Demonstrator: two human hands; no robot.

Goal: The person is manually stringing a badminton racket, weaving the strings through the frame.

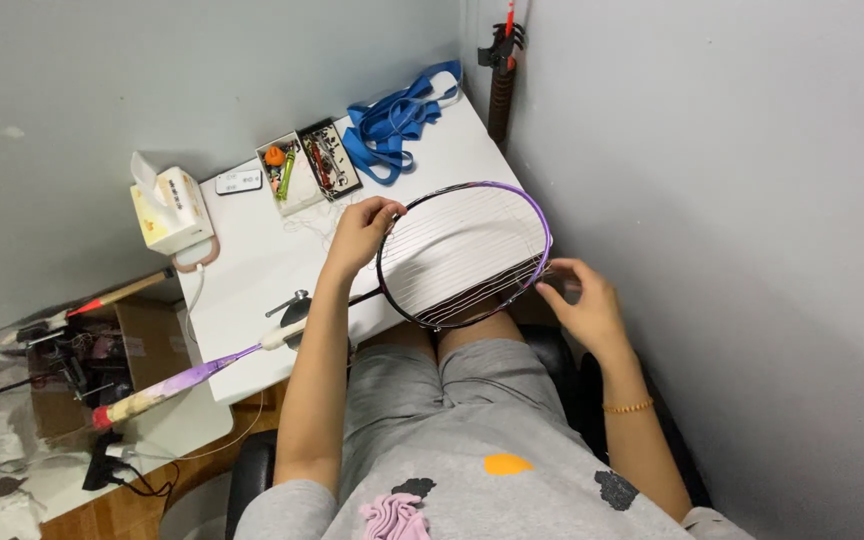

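A badminton racket lies across my lap and the table edge, its purple and black head frame partly strung with white strings. My left hand grips the left side of the head frame. My right hand pinches the strings at the frame's right lower rim. The racket's shaft and purple grip run down to the left past the table edge.
The white table carries a tissue box, two small trays of tools and parts, a coil of blue strap and a small metal tool. A grey wall stands close on the right. Cardboard box and cables lie at left.
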